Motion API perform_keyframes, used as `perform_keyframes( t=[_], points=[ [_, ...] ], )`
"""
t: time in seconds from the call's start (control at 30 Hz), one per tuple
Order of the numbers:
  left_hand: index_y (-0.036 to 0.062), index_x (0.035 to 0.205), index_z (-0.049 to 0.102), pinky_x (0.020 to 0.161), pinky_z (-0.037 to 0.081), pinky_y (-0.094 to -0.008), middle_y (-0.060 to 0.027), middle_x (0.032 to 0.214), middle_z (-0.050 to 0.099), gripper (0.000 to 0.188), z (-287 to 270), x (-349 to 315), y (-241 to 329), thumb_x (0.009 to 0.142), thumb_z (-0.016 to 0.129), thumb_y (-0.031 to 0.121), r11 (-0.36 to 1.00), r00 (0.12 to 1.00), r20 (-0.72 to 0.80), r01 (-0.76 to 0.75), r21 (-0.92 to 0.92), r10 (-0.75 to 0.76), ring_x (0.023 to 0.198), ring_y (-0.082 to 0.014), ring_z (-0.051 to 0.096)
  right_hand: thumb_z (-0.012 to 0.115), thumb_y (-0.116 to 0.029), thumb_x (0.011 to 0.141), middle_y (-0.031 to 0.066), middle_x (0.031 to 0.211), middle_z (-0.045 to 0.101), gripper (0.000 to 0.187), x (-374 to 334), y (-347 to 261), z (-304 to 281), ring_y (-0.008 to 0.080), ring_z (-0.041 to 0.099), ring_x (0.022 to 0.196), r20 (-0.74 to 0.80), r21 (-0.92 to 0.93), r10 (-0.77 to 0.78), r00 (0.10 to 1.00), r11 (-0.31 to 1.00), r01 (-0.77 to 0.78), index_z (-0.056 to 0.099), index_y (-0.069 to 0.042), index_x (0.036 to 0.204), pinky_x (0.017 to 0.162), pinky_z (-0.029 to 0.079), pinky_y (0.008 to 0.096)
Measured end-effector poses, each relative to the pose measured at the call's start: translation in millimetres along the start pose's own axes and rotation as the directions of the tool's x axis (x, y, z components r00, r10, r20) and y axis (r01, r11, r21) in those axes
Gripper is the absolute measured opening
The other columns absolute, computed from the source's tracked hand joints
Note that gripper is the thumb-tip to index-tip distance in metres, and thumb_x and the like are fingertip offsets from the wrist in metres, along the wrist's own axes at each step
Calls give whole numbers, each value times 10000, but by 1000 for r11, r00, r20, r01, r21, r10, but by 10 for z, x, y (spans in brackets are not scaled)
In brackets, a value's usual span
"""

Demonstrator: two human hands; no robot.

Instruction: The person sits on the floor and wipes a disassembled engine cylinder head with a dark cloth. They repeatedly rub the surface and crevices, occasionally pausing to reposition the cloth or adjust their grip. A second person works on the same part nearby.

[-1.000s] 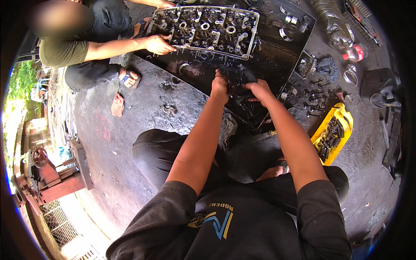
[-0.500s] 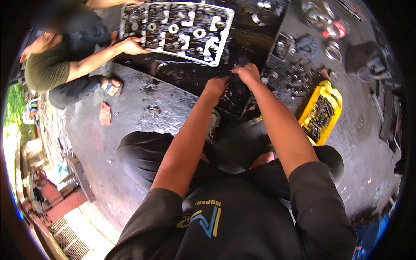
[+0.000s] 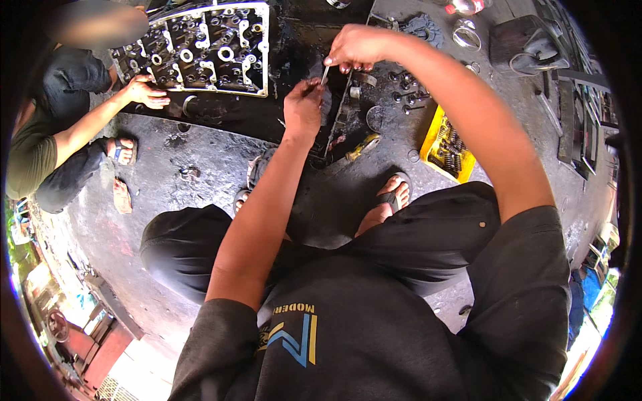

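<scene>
In front of me, a thin pale metal rod (image 3: 325, 74) spans the gap between my two hands. Its upper end is pinched by my right hand (image 3: 358, 48), which reaches in from the right with the wrist bent. At the lower end, the fingers of my left hand (image 3: 303, 110) are closed around the rod, partly hidden. Both hands are over a dark oily tray (image 3: 294, 50). To the left, a metal engine cylinder head (image 3: 217, 57) rests tilted over the tray, a co-worker's hand (image 3: 147, 92) at its lower edge.
A yellow cut-open container (image 3: 431, 137) holds several springs (image 3: 449, 155). Engine valves (image 3: 406, 83) lie beside the tray, with a dark rag (image 3: 424, 28) beyond them. A yellow-handled tool (image 3: 363, 147) is near my foot. The co-worker squats at the left.
My hands have come apart, the right one raised, and the rod now shows between them. The view has shifted right. The cylinder head sits more level, and one co-worker hand has loosened from its edge.
</scene>
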State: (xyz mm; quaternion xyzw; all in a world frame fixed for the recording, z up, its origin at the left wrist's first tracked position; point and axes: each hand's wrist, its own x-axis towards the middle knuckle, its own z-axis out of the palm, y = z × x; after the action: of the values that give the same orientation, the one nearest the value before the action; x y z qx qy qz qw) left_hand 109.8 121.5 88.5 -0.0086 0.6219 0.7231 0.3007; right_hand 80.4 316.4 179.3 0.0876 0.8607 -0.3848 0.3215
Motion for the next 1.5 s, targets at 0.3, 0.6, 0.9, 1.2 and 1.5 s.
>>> perform_keyframes(
  t=[0.3,0.6,0.9,1.2,1.5],
  points=[
    [12,1014,675,899,447,-434,-228,920,642,274,179,-113,-139,869,573,222,810,966,-98,-143,569,240,956,-421,585,596,-245,808,163,860,685,271,-637,306,-452,335,654,785,-284,-495,-157,946,869,-4,677,-27,945,720,520,433],
    [24,873,687,747,512,-440,-222,848,666,203,-55,-538,-258,809,573,179,625,994,-98,43,779,54,827,-396,649,533,-213,824,227,1029,658,281,-342,1092,-320,390,630,990,-548,-466,23,836,822,-328,675,-52,1005,879,495,484],
    [24,870,656,782,490,-458,-206,880,611,138,-34,-788,-558,762,620,102,480,972,115,-202,854,204,848,-391,601,547,-232,843,227,1026,660,281,-262,1240,-99,383,640,978,-502,-537,115,857,735,-413,669,-21,984,861,503,482],
    [34,1091,604,921,408,-519,-233,1111,549,345,-101,-681,-551,831,595,260,161,996,-28,14,987,89,1082,-405,517,630,-264,832,222,1072,639,342,-307,733,-145,373,617,1020,-513,-574,43,858,726,-379,619,-40,1090,871,494,469],
    [-7,1269,490,1074,241,-522,-298,1269,489,530,-212,-404,-702,874,532,344,2,980,-195,195,981,-33,1214,-423,451,677,-200,776,199,1125,621,493,510,-144,831,354,604,1064,-99,-525,-206,973,842,125,583,-161,1259,912,493,443]
  ],
)
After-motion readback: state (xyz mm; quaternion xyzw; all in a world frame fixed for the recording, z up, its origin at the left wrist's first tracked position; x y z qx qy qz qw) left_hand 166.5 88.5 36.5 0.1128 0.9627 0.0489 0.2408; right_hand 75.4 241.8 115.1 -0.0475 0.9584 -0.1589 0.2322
